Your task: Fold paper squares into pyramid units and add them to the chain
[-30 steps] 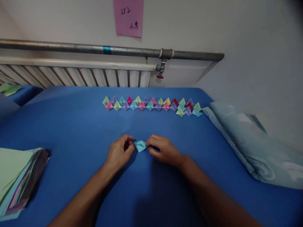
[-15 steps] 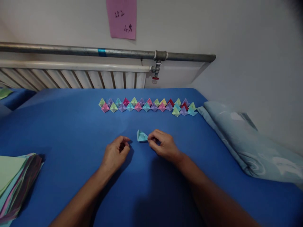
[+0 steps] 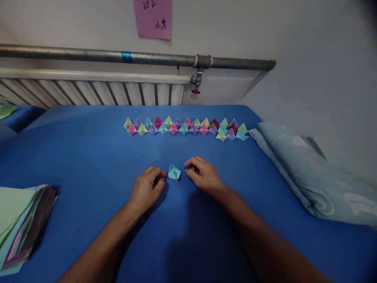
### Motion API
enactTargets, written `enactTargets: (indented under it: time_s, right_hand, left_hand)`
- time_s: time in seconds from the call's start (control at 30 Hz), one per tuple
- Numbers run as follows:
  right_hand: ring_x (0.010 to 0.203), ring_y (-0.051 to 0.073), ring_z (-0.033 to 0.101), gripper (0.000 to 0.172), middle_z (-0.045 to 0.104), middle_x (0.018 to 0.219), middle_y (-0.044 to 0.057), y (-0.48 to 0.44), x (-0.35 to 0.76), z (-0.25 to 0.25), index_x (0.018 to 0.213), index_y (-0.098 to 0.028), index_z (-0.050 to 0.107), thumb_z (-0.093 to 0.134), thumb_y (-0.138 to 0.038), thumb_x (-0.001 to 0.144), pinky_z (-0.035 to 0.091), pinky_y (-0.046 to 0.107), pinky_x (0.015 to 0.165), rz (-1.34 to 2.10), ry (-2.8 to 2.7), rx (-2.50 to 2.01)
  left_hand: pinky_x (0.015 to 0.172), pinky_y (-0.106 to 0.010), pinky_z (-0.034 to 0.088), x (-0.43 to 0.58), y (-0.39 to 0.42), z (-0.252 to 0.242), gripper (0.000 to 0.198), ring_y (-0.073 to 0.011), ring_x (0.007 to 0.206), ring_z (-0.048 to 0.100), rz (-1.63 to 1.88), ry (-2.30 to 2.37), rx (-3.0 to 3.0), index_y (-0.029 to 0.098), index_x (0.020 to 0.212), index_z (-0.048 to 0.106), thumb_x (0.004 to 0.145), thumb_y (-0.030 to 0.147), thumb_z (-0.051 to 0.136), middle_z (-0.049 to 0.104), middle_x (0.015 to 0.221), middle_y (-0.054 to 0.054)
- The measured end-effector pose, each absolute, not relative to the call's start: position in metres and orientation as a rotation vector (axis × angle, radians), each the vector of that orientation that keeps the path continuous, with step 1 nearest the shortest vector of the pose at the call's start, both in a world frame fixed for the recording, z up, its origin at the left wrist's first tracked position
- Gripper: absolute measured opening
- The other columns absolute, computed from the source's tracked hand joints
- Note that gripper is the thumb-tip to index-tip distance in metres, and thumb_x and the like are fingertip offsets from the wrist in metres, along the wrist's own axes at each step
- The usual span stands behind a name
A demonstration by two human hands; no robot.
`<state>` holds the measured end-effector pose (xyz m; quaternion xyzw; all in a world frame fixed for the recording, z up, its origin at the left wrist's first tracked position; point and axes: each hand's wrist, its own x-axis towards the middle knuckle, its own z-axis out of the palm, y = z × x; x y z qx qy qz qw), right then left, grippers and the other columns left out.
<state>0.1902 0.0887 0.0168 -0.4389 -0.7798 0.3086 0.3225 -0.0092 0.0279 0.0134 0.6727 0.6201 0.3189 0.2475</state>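
Note:
A small light-blue folded paper boat (image 3: 174, 173) is between my two hands, over the blue surface. At its left corner, the thumb and forefinger of my left hand (image 3: 148, 185) are closed in a pinch. My right hand (image 3: 204, 174) is a little to the right of the boat, not touching it; its fingers are curled, with a gap between forefinger and thumb. Beyond the hands, several more folded paper boats (image 3: 173, 129) in pink, green, purple, blue, yellow and red stand in close rows.
A stack of coloured paper sheets (image 3: 17, 212) lies at the left on the blue-covered surface (image 3: 88, 157). At the right is a folded pale-blue blanket (image 3: 300, 173). A radiator (image 3: 103, 90) and a metal pipe (image 3: 88, 54) run along the back wall, under a pink note (image 3: 153, 19).
My right hand has let go of the paper boat and moved slightly away. The boat has turned and shifted left, to my left hand's fingertips. The view has tilted down a little.

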Motion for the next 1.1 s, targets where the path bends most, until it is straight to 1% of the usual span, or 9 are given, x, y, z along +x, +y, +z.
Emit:
enactTargets:
  time_s: [0.1, 0.2, 0.3, 0.47, 0.6, 0.7, 0.83, 0.97, 1.1]
  right_hand:
    - [0.076, 0.013, 0.054, 0.023, 0.058, 0.082, 0.0, 0.092, 0.192, 0.009, 0.087, -0.02, 0.064, 0.056, -0.005, 0.071, 0.044, 0.026, 0.073, 0.816, -2.242, -1.025]
    - [0.084, 0.015, 0.054, 0.022, 0.058, 0.085, 0.002, 0.091, 0.189, 0.004, 0.085, -0.02, 0.065, 0.057, -0.003, 0.072, 0.043, 0.03, 0.081, 0.772, -2.311, -0.99]
    - [0.086, 0.015, 0.054, 0.019, 0.058, 0.086, 0.002, 0.089, 0.186, 0.004, 0.081, -0.018, 0.066, 0.057, -0.003, 0.074, 0.043, 0.03, 0.082, 0.771, -2.332, -0.953]
    - [0.082, 0.013, 0.055, 0.022, 0.058, 0.083, 0.0, 0.084, 0.187, 0.013, 0.079, -0.019, 0.066, 0.055, 0.0, 0.074, 0.044, 0.027, 0.079, 0.959, -2.376, -0.855]
    - [0.082, 0.013, 0.056, 0.025, 0.058, 0.085, 0.001, 0.086, 0.192, 0.017, 0.081, -0.02, 0.069, 0.053, -0.001, 0.077, 0.045, 0.028, 0.08, 0.986, -2.419, -0.864]
    - [0.084, 0.013, 0.057, 0.027, 0.058, 0.088, 0.002, 0.087, 0.195, 0.019, 0.081, -0.02, 0.07, 0.052, -0.001, 0.078, 0.045, 0.029, 0.081, 1.027, -2.44, -0.838]
    - [0.09, 0.014, 0.056, 0.032, 0.059, 0.091, 0.002, 0.087, 0.196, 0.021, 0.081, -0.022, 0.07, 0.05, 0.004, 0.075, 0.043, 0.033, 0.088, 1.022, -2.507, -0.771]
    - [0.094, 0.016, 0.055, 0.023, 0.06, 0.096, 0.002, 0.084, 0.194, 0.023, 0.08, -0.022, 0.069, 0.059, -0.001, 0.073, 0.041, 0.037, 0.091, 1.007, -2.544, -0.815]
    - [0.096, 0.018, 0.053, 0.016, 0.06, 0.098, 0.003, 0.08, 0.19, 0.023, 0.077, -0.021, 0.069, 0.066, -0.006, 0.072, 0.038, 0.04, 0.092, 0.962, -2.56, -0.888]
  left_hand:
    - [0.072, -0.029, 0.046, -0.006, 0.029, 0.007, 0.018, -0.0149, 0.074, 0.056, 0.86, 1.604, 1.924, 0.021, 0.094, 0.065, 0.081, 0.019, 0.052, 0.059, 0.085, -0.001]
    - [0.075, -0.031, 0.046, -0.004, 0.031, 0.001, 0.018, -0.0167, 0.081, 0.056, 0.85, 1.571, 1.987, 0.022, 0.096, 0.066, 0.084, 0.021, 0.053, 0.058, 0.085, -0.002]
    - [0.077, -0.03, 0.045, -0.005, 0.033, 0.001, 0.018, -0.0165, 0.083, 0.056, 0.836, 1.549, 2.02, 0.022, 0.093, 0.066, 0.084, 0.018, 0.051, 0.058, 0.085, -0.002]
    - [0.074, -0.028, 0.045, -0.01, 0.028, 0.009, 0.021, -0.0147, 0.079, 0.055, 0.767, 1.488, 2.046, 0.021, 0.086, 0.065, 0.079, 0.01, 0.048, 0.057, 0.083, -0.001]
    - [0.076, -0.03, 0.045, -0.012, 0.025, 0.01, 0.028, -0.0159, 0.083, 0.055, 0.678, 1.419, 2.122, 0.022, 0.088, 0.066, 0.076, 0.005, 0.046, 0.058, 0.084, -0.002]
    - [0.078, -0.031, 0.044, -0.012, 0.025, 0.009, 0.03, -0.0164, 0.085, 0.055, 0.648, 1.362, 2.17, 0.021, 0.089, 0.068, 0.078, 0.005, 0.045, 0.059, 0.085, -0.003]
    - [0.081, -0.035, 0.042, -0.011, 0.024, 0.01, 0.033, -0.0165, 0.085, 0.055, 0.565, 1.365, 2.185, 0.026, 0.09, 0.07, 0.079, 0.006, 0.046, 0.061, 0.086, -0.002]
    - [0.086, -0.04, 0.039, -0.007, 0.022, 0.013, 0.025, -0.0189, 0.091, 0.055, 0.493, 1.442, 2.134, 0.027, 0.091, 0.069, 0.077, 0.013, 0.055, 0.061, 0.092, -0.001]
    - [0.086, -0.041, 0.037, 0.0, 0.02, 0.015, 0.018, -0.02, 0.091, 0.054, 0.485, 1.488, 2.08, 0.026, 0.086, 0.07, 0.075, 0.016, 0.061, 0.06, 0.092, -0.001]
